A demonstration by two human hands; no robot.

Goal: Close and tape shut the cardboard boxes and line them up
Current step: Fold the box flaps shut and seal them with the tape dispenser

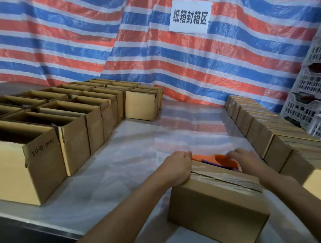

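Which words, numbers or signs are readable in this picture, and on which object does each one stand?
"纸箱封箱区": white paper sign on the striped tarp.
"10号 (KK)": side of the nearest open box, at the left.
Print on the side of an open box farther back: too blurred to read.
On the orange tape dispenser and the taped box: no text visible.

Brown boxes [218,211], orange dispenser [216,160], tarp [67,24] (red-blue-white stripes)
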